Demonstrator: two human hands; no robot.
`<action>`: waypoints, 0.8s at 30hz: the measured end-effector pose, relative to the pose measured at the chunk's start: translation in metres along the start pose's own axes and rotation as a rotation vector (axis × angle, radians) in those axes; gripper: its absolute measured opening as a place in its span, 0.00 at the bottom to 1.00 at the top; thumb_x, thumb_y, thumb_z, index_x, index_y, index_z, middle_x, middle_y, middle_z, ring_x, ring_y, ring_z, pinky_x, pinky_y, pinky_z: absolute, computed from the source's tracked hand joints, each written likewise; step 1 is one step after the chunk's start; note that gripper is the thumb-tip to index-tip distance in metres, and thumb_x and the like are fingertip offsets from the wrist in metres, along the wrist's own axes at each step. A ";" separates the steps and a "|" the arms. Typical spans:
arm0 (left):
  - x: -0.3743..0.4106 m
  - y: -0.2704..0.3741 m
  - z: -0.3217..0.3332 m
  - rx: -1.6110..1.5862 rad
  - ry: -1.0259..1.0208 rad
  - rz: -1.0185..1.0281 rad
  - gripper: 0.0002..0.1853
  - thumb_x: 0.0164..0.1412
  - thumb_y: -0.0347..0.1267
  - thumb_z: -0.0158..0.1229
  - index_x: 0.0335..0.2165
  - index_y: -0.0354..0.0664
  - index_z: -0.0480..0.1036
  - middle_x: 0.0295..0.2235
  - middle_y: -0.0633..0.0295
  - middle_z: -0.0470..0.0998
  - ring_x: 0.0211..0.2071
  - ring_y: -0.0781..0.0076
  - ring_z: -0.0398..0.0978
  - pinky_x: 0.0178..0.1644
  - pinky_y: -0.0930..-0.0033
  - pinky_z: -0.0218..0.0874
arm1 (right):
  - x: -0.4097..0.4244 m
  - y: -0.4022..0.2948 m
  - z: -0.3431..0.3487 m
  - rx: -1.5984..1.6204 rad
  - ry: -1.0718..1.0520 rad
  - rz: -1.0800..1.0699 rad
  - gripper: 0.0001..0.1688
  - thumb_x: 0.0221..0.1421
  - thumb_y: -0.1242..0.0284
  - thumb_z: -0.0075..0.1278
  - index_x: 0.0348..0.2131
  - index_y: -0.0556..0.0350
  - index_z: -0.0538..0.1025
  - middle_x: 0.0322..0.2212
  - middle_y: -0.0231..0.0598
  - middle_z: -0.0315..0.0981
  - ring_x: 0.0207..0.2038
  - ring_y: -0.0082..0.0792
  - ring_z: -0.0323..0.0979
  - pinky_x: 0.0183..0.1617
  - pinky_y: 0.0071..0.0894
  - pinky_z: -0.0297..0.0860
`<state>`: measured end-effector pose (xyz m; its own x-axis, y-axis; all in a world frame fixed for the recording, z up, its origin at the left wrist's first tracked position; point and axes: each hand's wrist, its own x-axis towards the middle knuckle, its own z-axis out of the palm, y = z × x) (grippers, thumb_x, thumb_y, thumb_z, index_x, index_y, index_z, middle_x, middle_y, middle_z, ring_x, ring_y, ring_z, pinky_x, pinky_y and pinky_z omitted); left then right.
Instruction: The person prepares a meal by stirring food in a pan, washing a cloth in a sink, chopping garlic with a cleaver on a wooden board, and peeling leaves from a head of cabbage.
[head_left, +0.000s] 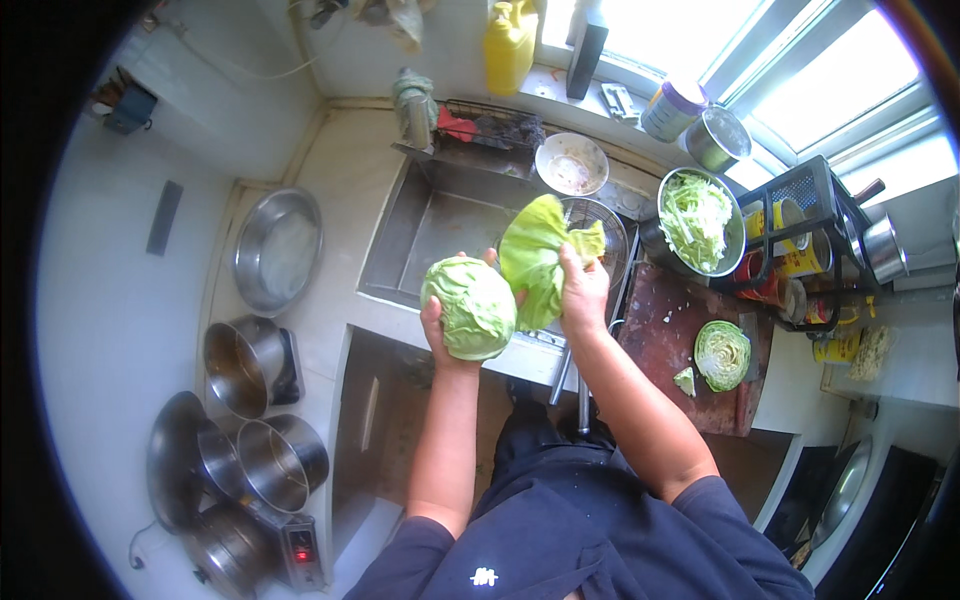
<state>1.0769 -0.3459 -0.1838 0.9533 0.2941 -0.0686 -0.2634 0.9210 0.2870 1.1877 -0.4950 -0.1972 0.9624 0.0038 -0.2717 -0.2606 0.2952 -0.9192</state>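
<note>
My left hand (435, 330) holds a round green cabbage head (471, 309) from beneath, in front of the steel sink (427, 225). A large outer cabbage leaf (534, 259) is gripped by my right hand (586, 289), just to the right of the head; whether it still joins the head cannot be told. On the brown cutting board (652, 315) at the right lie a cut cabbage half (722, 355), a small cabbage piece (684, 381) and what looks like a cleaver (748, 337). Behind the board, a steel bowl (739, 255) holds shredded cabbage (696, 221).
A white bowl (571, 165) and a round wire strainer (619, 232) stand at the sink's right side. A steel basin (316, 251) and several steel pots (244, 365) are on the left counter. A black rack (825, 217) with cans stands at the right.
</note>
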 end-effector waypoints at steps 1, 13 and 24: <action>-0.001 0.004 0.013 -0.040 -0.020 -0.019 0.43 0.55 0.54 0.63 0.63 0.46 0.64 0.63 0.47 0.66 0.62 0.47 0.67 0.65 0.36 0.61 | 0.004 0.000 -0.003 0.069 0.020 0.004 0.16 0.64 0.68 0.59 0.45 0.62 0.78 0.39 0.34 0.79 0.39 0.25 0.75 0.45 0.28 0.71; -0.137 0.133 -0.058 -0.019 0.064 0.438 0.49 0.55 0.59 0.63 0.69 0.55 0.58 0.72 0.47 0.48 0.73 0.39 0.43 0.71 0.25 0.36 | -0.103 0.030 0.034 -0.441 -0.419 0.392 0.21 0.64 0.59 0.55 0.41 0.61 0.80 0.30 0.35 0.79 0.27 0.26 0.72 0.31 0.30 0.69; -0.343 0.124 -0.100 0.065 0.329 0.700 0.51 0.57 0.61 0.62 0.71 0.58 0.53 0.74 0.53 0.43 0.74 0.44 0.41 0.71 0.28 0.40 | -0.173 0.281 0.069 -0.903 -0.710 0.517 0.18 0.62 0.68 0.57 0.45 0.65 0.79 0.35 0.41 0.82 0.38 0.32 0.79 0.44 0.38 0.73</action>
<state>0.7021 -0.3067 -0.2204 0.4725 0.8720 -0.1276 -0.7695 0.4788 0.4226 0.9527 -0.3470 -0.3893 0.4884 0.5186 -0.7018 -0.3080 -0.6500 -0.6947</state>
